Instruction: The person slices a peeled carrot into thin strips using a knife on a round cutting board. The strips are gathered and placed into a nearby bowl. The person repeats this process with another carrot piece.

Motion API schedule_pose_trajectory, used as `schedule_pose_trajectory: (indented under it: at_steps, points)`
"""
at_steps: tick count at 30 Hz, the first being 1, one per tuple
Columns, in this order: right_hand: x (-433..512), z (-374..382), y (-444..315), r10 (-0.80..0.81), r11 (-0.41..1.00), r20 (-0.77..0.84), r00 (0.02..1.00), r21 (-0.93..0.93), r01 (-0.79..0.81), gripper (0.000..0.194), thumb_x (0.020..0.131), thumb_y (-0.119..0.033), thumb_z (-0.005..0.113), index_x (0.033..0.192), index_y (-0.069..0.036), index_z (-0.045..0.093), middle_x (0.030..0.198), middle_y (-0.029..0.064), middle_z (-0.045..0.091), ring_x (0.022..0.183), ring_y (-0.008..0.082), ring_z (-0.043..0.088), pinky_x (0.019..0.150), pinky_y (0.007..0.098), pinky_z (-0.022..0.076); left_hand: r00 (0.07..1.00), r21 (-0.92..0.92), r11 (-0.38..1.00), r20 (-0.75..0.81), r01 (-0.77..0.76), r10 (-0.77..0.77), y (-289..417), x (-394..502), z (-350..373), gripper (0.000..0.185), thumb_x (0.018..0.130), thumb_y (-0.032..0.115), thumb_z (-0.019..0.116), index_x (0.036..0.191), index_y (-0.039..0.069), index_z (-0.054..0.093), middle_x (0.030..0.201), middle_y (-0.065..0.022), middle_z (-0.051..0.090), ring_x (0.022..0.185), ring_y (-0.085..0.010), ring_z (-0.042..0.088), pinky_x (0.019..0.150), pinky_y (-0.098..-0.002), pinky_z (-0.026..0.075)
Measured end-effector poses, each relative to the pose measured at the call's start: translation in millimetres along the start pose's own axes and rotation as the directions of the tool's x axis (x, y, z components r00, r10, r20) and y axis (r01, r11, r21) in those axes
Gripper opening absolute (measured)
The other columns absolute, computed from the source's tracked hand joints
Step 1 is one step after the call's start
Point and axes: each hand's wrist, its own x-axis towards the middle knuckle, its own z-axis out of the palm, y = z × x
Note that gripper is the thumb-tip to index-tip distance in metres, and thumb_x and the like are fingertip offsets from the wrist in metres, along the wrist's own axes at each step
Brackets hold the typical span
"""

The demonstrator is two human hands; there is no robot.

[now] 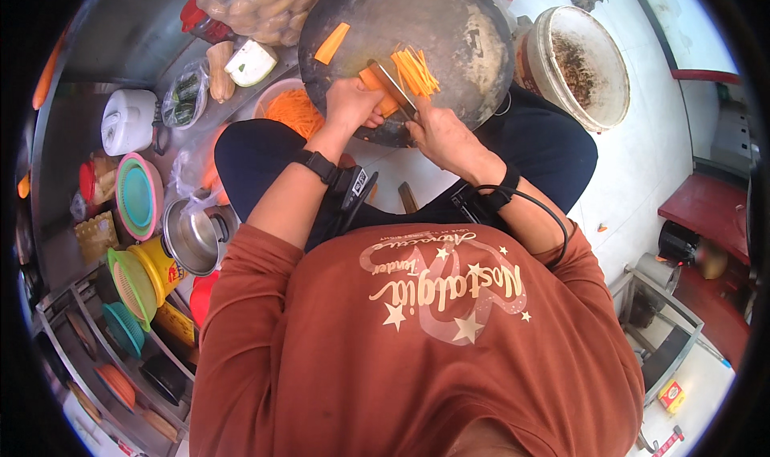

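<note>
On a round, dark cutting board [457, 42] lies a stack of flat carrot slices [378, 90]. My left hand [354, 103] presses its fingers on the stack's left side. My right hand [444, 133] is closed round the handle of a knife, mostly hidden by the fingers; the knife's blade [394, 85] stands along the right side of the stack. Just right of the blade is a pile of thin carrot strips [416, 72]. A separate carrot slice [331, 43] rests on the board's left part. Below left, partly behind my left forearm, a pink bowl [262, 103] holds many shredded carrot strips [293, 112].
Right of the board stands a stained white bucket [619, 66]. To the left are a bag of potatoes [271, 9], a butternut squash [221, 72], a cut pale vegetable [251, 64], a steel pot [191, 237] and plastic baskets [139, 195]. Metal shelving stands lower left.
</note>
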Motion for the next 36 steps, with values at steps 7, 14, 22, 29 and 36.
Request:
schedule_pose_trajectory:
  at_steps: [7,14,22,29,36]
  points:
    - [-6,-9,-15,-0.012,0.987,0.066,0.998,-0.16,0.022,0.024,0.096,-0.014,0.063,0.1,0.007,0.051,0.079,0.034,0.066,0.082,0.0525,0.067,0.072,0.0564,0.0545,0.999,0.013,0.999,-0.003,0.033,-0.033,11,-7,2,0.023,0.09,0.014,0.074,0.081,-0.006,0.064,0.072,-0.0164,0.072,0.058,-0.0238,0.074,0.049,-0.0334,0.061]
    - [13,15,-14,-0.099,0.982,-0.035,0.994,-0.166,0.092,0.023,0.097,-0.012,0.061,0.099,0.008,0.049,0.072,0.0318,0.065,0.074,0.0515,0.067,0.066,0.0558,0.0543,1.0,-0.016,1.0,0.028,0.013,-0.013,6,0,0,0.024,0.09,0.013,0.074,0.078,-0.005,0.063,0.073,-0.0169,0.072,0.058,-0.0242,0.074,0.049,-0.0335,0.061]
    - [9,-5,-17,0.0,0.999,0.02,1.0,-0.038,0.0,0.022,0.1,-0.011,0.059,0.1,0.008,0.048,0.069,0.0292,0.065,0.058,0.0433,0.068,0.054,0.0497,0.0548,1.0,-0.05,0.999,0.013,-0.001,0.002,4,-3,1,0.023,0.089,0.011,0.073,0.076,-0.003,0.061,0.072,-0.0166,0.072,0.058,-0.0238,0.073,0.049,-0.0337,0.06]
    - [7,7,-16,-0.133,0.985,-0.006,0.991,-0.115,0.132,0.022,0.096,-0.009,0.062,0.101,0.008,0.048,0.076,0.0342,0.064,0.077,0.0539,0.066,0.069,0.0565,0.0534,0.999,-0.069,0.998,0.036,-0.009,0.011,-2,1,0,0.021,0.091,0.011,0.073,0.081,-0.005,0.063,0.073,-0.0169,0.072,0.058,-0.0237,0.073,0.049,-0.0322,0.06]
    - [12,2,-19,0.21,0.968,0.1,0.972,0.122,-0.222,0.024,0.097,-0.01,0.062,0.104,0.008,0.049,0.074,0.0325,0.064,0.075,0.0541,0.065,0.067,0.0555,0.0536,0.999,-0.081,0.997,0.033,0.006,-0.003,-1,-1,0,0.021,0.092,0.011,0.072,0.081,-0.004,0.062,0.072,-0.0175,0.072,0.058,-0.0242,0.073,0.049,-0.0328,0.06]
